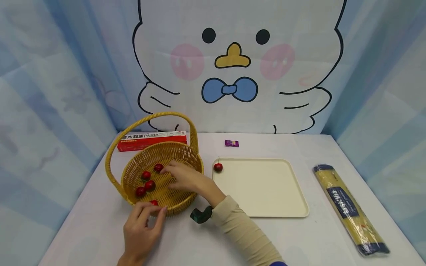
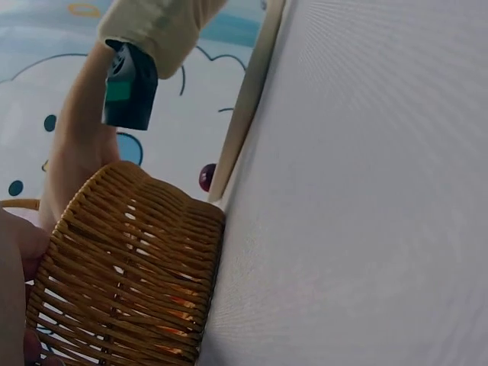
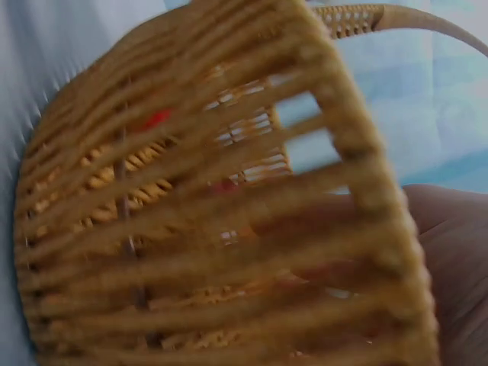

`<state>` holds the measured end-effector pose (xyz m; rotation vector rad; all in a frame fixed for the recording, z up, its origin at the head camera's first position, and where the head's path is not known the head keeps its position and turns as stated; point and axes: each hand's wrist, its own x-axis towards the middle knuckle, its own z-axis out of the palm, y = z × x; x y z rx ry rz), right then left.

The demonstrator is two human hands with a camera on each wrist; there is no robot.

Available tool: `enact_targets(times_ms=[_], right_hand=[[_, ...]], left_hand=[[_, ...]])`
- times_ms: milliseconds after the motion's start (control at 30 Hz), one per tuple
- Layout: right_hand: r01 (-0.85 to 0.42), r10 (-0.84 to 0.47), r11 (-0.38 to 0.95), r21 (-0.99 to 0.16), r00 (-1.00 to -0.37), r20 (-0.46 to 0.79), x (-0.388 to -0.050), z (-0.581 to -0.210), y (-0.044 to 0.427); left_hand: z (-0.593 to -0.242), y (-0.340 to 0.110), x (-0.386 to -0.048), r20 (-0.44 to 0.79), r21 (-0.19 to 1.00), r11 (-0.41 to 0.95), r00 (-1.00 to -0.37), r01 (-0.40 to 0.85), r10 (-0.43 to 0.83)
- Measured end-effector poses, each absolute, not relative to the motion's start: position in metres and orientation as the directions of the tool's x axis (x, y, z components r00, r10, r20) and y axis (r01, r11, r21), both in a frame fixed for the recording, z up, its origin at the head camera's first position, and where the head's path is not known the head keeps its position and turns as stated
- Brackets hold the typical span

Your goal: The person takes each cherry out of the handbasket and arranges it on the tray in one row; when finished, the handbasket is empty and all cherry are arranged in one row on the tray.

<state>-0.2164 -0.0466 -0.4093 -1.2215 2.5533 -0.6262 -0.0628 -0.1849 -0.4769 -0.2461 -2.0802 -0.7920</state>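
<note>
A round woven basket (image 1: 124, 177) with a tall handle holds several red cherries (image 1: 150, 185). My right hand (image 1: 183, 177) reaches inside over the near-right rim, fingers spread downward, the fingertips close to one cherry (image 1: 158, 167). Whether they touch it cannot be made out. At the near rim, my left hand (image 1: 143, 227) holds the basket edge between thumb and fingers, beside a partly hidden cherry (image 1: 154, 203). The left wrist view shows the basket's woven side (image 2: 130, 267) and part of the left hand (image 2: 15, 282). Weave (image 3: 213, 229) mostly covers the right wrist view.
A cream tray (image 1: 259, 212) lies right of the basket, with one stemmed cherry (image 1: 218, 167) in its far-left corner. Behind the basket is a red pasta box (image 1: 151, 140). A small purple packet (image 1: 231, 143) lies beyond the tray, and a spaghetti bag (image 1: 349, 210) at far right.
</note>
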Motion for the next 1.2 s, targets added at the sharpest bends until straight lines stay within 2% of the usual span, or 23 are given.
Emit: enact_targets(times_ms=[167,367,500,667,833,1000,1200], right_hand=[[-0.715,-0.82,0.531,-0.455,-0.568,-0.065,-0.215,-0.413,-0.056],[-0.751,-0.867,0.481,-0.453,-0.483,-0.121,-0.209,-0.417,-0.066],[-0.749,-0.876,0.474,-0.463,-0.456,-0.159,-0.204,-0.421,-0.071],[-0.748,-0.891,0.451,-0.487,-0.414,-0.189,-0.201,-0.424,-0.074],[-0.762,-0.912,0.41,-0.502,-0.356,-0.205,-0.199,-0.425,-0.079],[-0.754,-0.907,0.42,-0.505,-0.353,-0.229,-0.198,-0.427,-0.082],[-0.75,-0.905,0.425,-0.507,-0.354,-0.235,-0.198,-0.429,-0.083]], left_hand=[[-0.479,-0.186,-0.064,0.798,0.456,0.758,-0.592,0.467,-0.115],[-0.479,-0.186,-0.061,0.771,0.46,0.779,-0.626,0.426,-0.113],[-0.479,-0.186,-0.06,0.757,0.462,0.788,-0.643,0.407,-0.112],[-0.479,-0.186,-0.061,0.766,0.461,0.781,-0.633,0.422,-0.11],[-0.478,-0.185,-0.063,0.796,0.448,0.771,-0.595,0.452,-0.114],[-0.477,-0.185,-0.064,0.8,0.444,0.774,-0.589,0.452,-0.114],[-0.477,-0.186,-0.063,0.767,0.464,0.776,-0.632,0.427,-0.111]])
